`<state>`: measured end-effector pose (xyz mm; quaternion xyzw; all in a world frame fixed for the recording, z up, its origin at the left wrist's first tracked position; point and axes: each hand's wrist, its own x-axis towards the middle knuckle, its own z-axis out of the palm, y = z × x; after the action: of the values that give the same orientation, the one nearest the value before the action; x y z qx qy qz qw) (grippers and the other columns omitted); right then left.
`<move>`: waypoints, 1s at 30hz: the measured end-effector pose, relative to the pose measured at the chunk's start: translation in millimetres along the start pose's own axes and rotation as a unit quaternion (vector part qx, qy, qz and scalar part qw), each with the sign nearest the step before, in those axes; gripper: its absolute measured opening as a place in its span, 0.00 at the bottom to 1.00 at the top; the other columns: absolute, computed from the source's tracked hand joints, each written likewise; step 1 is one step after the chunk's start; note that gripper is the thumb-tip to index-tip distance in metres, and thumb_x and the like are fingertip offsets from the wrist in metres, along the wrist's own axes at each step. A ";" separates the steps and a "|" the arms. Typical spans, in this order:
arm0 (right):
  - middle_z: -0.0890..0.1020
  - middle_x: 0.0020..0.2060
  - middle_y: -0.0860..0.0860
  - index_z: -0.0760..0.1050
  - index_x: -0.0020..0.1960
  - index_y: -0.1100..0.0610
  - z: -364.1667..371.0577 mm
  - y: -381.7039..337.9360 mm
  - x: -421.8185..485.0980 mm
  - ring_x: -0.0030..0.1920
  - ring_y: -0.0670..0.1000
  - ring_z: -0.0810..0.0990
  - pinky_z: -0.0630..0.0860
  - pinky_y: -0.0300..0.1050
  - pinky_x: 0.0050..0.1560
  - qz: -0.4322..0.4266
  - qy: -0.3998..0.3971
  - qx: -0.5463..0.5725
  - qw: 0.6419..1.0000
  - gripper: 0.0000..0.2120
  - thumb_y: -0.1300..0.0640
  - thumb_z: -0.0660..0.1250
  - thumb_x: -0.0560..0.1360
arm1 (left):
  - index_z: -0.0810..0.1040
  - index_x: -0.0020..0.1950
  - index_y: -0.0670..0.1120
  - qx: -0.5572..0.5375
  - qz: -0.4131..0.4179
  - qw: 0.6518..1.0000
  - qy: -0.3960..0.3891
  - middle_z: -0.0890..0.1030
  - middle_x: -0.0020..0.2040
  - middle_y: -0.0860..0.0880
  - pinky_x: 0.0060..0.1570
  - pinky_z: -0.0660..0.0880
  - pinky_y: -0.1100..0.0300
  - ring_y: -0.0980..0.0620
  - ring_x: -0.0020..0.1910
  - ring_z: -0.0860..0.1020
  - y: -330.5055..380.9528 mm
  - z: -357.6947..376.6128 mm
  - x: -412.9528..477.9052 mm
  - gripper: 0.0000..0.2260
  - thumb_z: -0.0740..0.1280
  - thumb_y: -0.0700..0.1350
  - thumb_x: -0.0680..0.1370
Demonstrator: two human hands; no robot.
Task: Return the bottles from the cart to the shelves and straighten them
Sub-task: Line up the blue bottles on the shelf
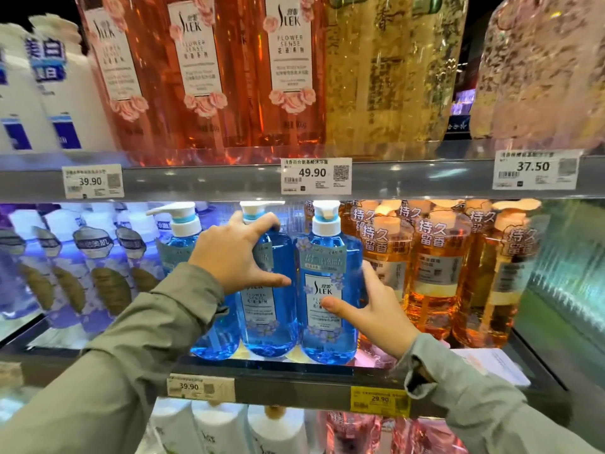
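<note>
three upright blue pump bottles, white caps, flowered labels

Upper shelf: held white bottles left, pink bottles middle, yellow bottles right.
Middle shelf: carried blue bottles at front edge, orange bottles beside them.

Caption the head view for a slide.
Left hand grips the middle blue Slek bottle, right hand the rightmost blue Slek bottle, on the shelf.

Three blue bottles, three pink bottles (upper shelf), five price tags
</note>
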<state>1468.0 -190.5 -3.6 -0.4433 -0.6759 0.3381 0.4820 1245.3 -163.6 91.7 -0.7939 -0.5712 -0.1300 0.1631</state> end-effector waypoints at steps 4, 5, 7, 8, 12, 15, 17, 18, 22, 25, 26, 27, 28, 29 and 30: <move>0.78 0.55 0.37 0.66 0.61 0.45 -0.9 -4.1 -0.7 0.53 0.34 0.78 0.77 0.33 0.49 0.005 -0.005 -0.007 1.000 0.23 0.49 0.72 0.70 | 0.68 0.60 0.58 0.025 -0.004 1.000 -0.005 0.70 0.41 0.49 0.35 0.67 0.59 0.47 0.35 0.73 1.4 -8.3 -0.8 0.37 0.64 0.76 0.57; 0.79 0.55 0.37 0.66 0.62 0.46 -1.3 -5.6 -1.4 0.54 0.35 0.79 0.78 0.34 0.50 0.005 -0.006 -0.009 1.000 0.24 0.49 0.72 0.70 | 0.68 0.60 0.58 0.028 -0.001 1.000 -0.006 0.71 0.41 0.49 0.36 0.67 0.59 0.47 0.35 0.73 1.5 -9.3 -1.6 0.37 0.64 0.76 0.57; 0.79 0.56 0.38 0.66 0.63 0.48 -2.8 -8.0 -3.1 0.54 0.37 0.79 0.78 0.36 0.52 0.000 -0.009 -0.019 1.000 0.26 0.47 0.71 0.69 | 0.67 0.59 0.58 0.032 0.006 0.999 -0.011 0.73 0.43 0.49 0.36 0.66 0.59 0.47 0.37 0.74 1.3 -10.7 -3.2 0.37 0.61 0.76 0.57; 0.79 0.56 0.39 0.65 0.64 0.48 -3.6 -8.6 -4.1 0.54 0.37 0.79 0.78 0.38 0.53 -0.005 -0.010 -0.026 1.000 0.28 0.45 0.71 0.68 | 0.66 0.58 0.58 0.030 0.008 0.999 -0.015 0.74 0.44 0.49 0.36 0.66 0.59 0.48 0.37 0.74 0.8 -11.9 -4.1 0.36 0.60 0.77 0.57; 0.79 0.58 0.40 0.65 0.65 0.49 -3.9 -6.0 -8.9 0.55 0.39 0.79 0.78 0.42 0.55 -0.006 -0.010 -0.022 1.000 0.30 0.43 0.71 0.67 | 0.66 0.58 0.58 0.023 0.006 0.999 -0.026 0.70 0.43 0.52 0.39 0.66 0.58 0.49 0.38 0.72 3.1 -14.3 -9.7 0.35 0.62 0.76 0.58; 0.78 0.58 0.40 0.65 0.65 0.49 -3.4 -8.2 -10.5 0.56 0.38 0.79 0.79 0.43 0.56 0.003 -0.014 -0.008 1.000 0.29 0.45 0.70 0.68 | 0.65 0.58 0.58 0.029 0.001 0.999 -0.030 0.73 0.46 0.51 0.39 0.66 0.58 0.48 0.38 0.73 5.0 -12.7 -9.2 0.35 0.62 0.76 0.58; 0.78 0.57 0.39 0.64 0.64 0.48 -3.5 -10.3 -10.0 0.56 0.37 0.78 0.79 0.42 0.56 0.006 -0.020 0.002 1.000 0.28 0.45 0.70 0.68 | 0.66 0.58 0.58 0.029 -0.004 0.999 -0.029 0.71 0.44 0.51 0.38 0.66 0.58 0.48 0.37 0.73 5.7 -14.2 -8.0 0.35 0.63 0.75 0.59; 0.77 0.57 0.38 0.64 0.64 0.47 -3.0 -10.9 -10.3 0.56 0.36 0.78 0.78 0.41 0.56 0.008 -0.023 0.006 1.000 0.28 0.46 0.70 0.68 | 0.66 0.58 0.58 0.030 -0.005 0.999 -0.028 0.70 0.43 0.51 0.38 0.66 0.58 0.47 0.37 0.73 5.8 -14.2 -8.1 0.35 0.63 0.76 0.58; 0.75 0.62 0.41 0.60 0.68 0.46 1.7 -6.3 -12.6 0.61 0.42 0.76 0.76 0.50 0.62 0.016 -0.017 0.021 1.000 0.32 0.44 0.69 0.69 | 0.67 0.60 0.58 0.015 -0.010 1.000 -0.022 0.70 0.43 0.49 0.36 0.68 0.58 0.45 0.37 0.75 5.3 -10.4 -8.9 0.38 0.60 0.76 0.56; 0.74 0.64 0.43 0.56 0.71 0.46 4.0 -4.8 -13.6 0.64 0.45 0.75 0.74 0.56 0.63 0.022 -0.020 0.030 0.999 0.35 0.43 0.68 0.69 | 0.68 0.61 0.58 -0.003 -0.026 1.000 -0.007 0.69 0.44 0.50 0.35 0.67 0.58 0.45 0.35 0.74 7.1 -5.7 -8.2 0.39 0.60 0.75 0.54; 0.73 0.65 0.43 0.55 0.72 0.46 4.2 -5.2 -13.4 0.64 0.45 0.74 0.74 0.56 0.63 0.024 -0.023 0.033 0.999 0.36 0.43 0.68 0.69 | 0.68 0.61 0.58 -0.002 -0.032 0.999 -0.002 0.69 0.44 0.50 0.34 0.66 0.58 0.45 0.34 0.73 8.2 -4.6 -8.0 0.39 0.60 0.75 0.54; 0.73 0.65 0.44 0.54 0.72 0.46 4.2 -6.2 -13.1 0.64 0.45 0.74 0.74 0.57 0.63 0.026 -0.026 0.036 0.999 0.36 0.44 0.68 0.69 | 0.68 0.61 0.57 -0.001 -0.038 0.999 0.001 0.68 0.44 0.50 0.34 0.65 0.58 0.46 0.33 0.71 9.1 -3.4 -7.5 0.39 0.60 0.75 0.54; 0.72 0.65 0.44 0.53 0.72 0.46 4.6 -7.5 -12.9 0.64 0.45 0.74 0.74 0.57 0.64 0.029 -0.030 0.036 0.998 0.37 0.44 0.67 0.69 | 0.69 0.60 0.57 0.000 -0.042 0.999 0.004 0.68 0.44 0.50 0.34 0.64 0.58 0.46 0.33 0.70 10.1 -2.8 -7.6 0.39 0.60 0.74 0.54; 0.72 0.65 0.44 0.53 0.72 0.46 4.7 -7.8 -12.4 0.65 0.45 0.73 0.73 0.57 0.64 0.030 -0.032 0.036 0.998 0.37 0.45 0.67 0.69 | 0.69 0.60 0.57 -0.003 -0.045 0.999 0.006 0.68 0.44 0.49 0.34 0.64 0.58 0.46 0.33 0.70 10.7 -2.5 -7.5 0.38 0.61 0.74 0.54; 0.71 0.66 0.45 0.52 0.72 0.47 5.1 -8.8 -12.3 0.65 0.45 0.73 0.73 0.57 0.65 0.030 -0.034 0.035 0.998 0.37 0.45 0.68 0.69 | 0.69 0.60 0.56 -0.008 -0.047 0.999 0.006 0.68 0.44 0.49 0.34 0.65 0.58 0.46 0.33 0.70 11.0 -2.7 -7.8 0.38 0.62 0.73 0.55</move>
<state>1462.5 -205.4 -1.7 -0.4346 -0.6657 0.3912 0.4636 1253.2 -174.7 89.9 -0.7669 -0.6055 -0.1471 0.1537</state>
